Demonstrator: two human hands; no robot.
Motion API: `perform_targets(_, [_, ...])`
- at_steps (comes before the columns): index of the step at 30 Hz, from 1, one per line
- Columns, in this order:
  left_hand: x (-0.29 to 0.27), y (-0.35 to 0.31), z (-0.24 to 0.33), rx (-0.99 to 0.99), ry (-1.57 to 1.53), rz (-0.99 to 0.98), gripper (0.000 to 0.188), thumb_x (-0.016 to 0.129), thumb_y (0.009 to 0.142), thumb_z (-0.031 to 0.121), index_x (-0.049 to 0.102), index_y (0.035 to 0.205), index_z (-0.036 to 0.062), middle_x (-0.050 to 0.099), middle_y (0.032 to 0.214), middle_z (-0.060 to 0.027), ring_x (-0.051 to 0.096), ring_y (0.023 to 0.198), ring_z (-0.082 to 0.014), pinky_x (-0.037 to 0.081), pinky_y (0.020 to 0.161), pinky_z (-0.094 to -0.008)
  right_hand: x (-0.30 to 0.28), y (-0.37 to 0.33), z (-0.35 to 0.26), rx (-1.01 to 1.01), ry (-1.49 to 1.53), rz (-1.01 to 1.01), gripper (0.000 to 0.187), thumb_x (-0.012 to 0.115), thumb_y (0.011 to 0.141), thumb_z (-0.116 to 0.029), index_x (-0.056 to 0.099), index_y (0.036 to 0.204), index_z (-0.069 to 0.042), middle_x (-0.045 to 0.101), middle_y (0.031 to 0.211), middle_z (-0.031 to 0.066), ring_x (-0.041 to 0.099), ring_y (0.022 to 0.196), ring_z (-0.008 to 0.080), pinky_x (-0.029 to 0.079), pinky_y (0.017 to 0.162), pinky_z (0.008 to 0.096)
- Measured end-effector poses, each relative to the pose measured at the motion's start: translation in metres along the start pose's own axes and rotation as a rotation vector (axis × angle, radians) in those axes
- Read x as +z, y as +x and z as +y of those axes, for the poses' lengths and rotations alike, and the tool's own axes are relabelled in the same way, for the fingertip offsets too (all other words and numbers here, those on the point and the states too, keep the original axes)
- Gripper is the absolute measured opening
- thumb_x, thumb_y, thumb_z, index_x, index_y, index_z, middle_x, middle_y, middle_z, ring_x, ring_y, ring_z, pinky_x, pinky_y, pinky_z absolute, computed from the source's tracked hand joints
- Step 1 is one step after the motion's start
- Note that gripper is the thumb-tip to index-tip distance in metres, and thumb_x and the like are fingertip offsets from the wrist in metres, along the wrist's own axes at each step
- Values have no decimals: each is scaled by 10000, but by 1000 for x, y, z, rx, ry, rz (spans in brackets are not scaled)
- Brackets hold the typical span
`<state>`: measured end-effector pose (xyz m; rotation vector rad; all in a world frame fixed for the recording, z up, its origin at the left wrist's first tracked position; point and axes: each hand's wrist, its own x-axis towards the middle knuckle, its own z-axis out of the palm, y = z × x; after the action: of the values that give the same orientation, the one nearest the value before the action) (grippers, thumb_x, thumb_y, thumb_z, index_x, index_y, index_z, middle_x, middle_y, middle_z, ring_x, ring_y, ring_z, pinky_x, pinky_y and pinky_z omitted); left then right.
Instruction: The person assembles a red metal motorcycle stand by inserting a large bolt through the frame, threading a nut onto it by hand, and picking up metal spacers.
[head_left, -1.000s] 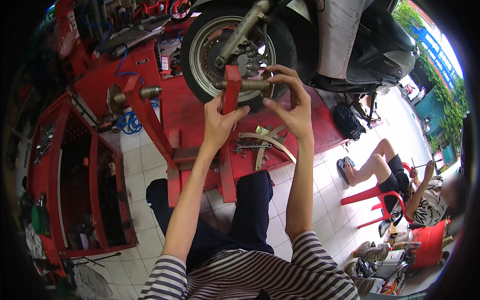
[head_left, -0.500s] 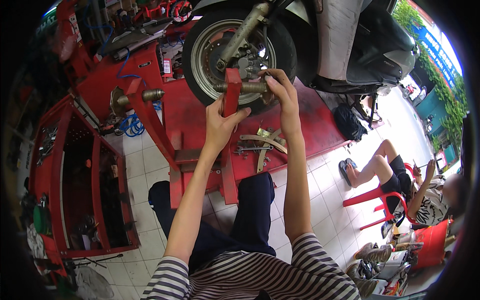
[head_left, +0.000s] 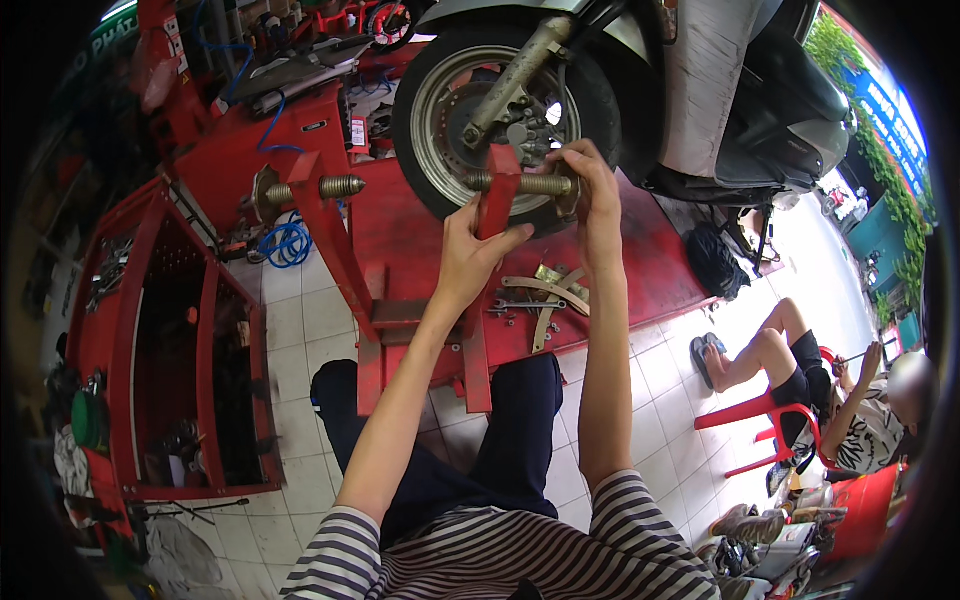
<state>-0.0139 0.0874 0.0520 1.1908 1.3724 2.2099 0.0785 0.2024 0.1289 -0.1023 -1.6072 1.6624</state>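
A red metal stand (head_left: 345, 270) with two uprights rises in front of me. Through the right upright (head_left: 497, 205) passes a thick threaded screw (head_left: 545, 185), lying level, its handle (head_left: 570, 198) at the right end. My left hand (head_left: 472, 255) is closed around that upright just below the screw, thumb across the front. My right hand (head_left: 597, 205) grips the handle, its fingers bent over the top and partly hiding it. A second threaded screw (head_left: 342, 187) goes through the left upright, pointing at the first, with no hand on it.
Behind stands a scooter's front wheel (head_left: 425, 120) on a red platform (head_left: 640, 260). Curved metal strips (head_left: 545, 325), a wrench (head_left: 530, 306) and small nuts lie there. At left is a red tool cabinet (head_left: 125, 370); at right a person sits on a red chair (head_left: 735, 412).
My view has shifted, so the scene sits further right and slightly lower. My right hand's fingers have changed position on the handle; my left hand stays on the upright.
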Motion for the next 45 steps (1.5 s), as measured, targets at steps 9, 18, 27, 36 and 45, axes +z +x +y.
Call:
perform_targets(9, [-2, -1, 3, -25, 53, 10, 336, 771, 823, 152, 624, 1077, -13, 521, 672, 51, 437, 616, -31, 354, 553, -234, -11, -10, 22, -484, -47, -211, 329, 727, 809, 3, 563, 1093, -25, 571, 1187, 111, 535, 1133, 190, 375, 1016, 330])
perform_targets(18, [-4, -1, -3, 80, 72, -37, 340, 759, 838, 111, 580, 1111, 14, 565, 703, 43, 514, 551, -46, 395, 504, -215, 7, -12, 41, -506, 171, -114, 424, 699, 789, 76, 500, 1145, -40, 498, 1206, 119, 499, 1170, 211, 351, 1060, 339])
perform_targets(27, [-7, -28, -11, -182, 249, 14, 256, 804, 818, 179, 614, 881, 19, 665, 763, -47, 649, 709, -119, 515, 672, -277, 12, -9, 49, -560, 220, -66, 393, 682, 800, 61, 499, 1140, -17, 518, 1193, 131, 506, 1153, 211, 342, 1056, 331])
perform_targets(36, [-8, -33, -37, -28, 212, 69, 167, 711, 828, 60, 631, 940, -34, 633, 611, -59, 628, 516, -124, 483, 501, -287, 5, -18, 39, -504, 209, -153, 446, 659, 820, 48, 498, 1231, -16, 505, 1276, 137, 479, 1252, 239, 315, 1107, 372])
perform_targets(45, [-9, -32, -41, 8, 238, 72, 238, 714, 809, 54, 632, 1010, -44, 605, 586, -62, 617, 498, -129, 470, 487, -297, -17, -9, 20, -163, -50, -126, 341, 657, 916, -169, 576, 1179, 32, 644, 1030, 93, 615, 993, 135, 445, 878, 230])
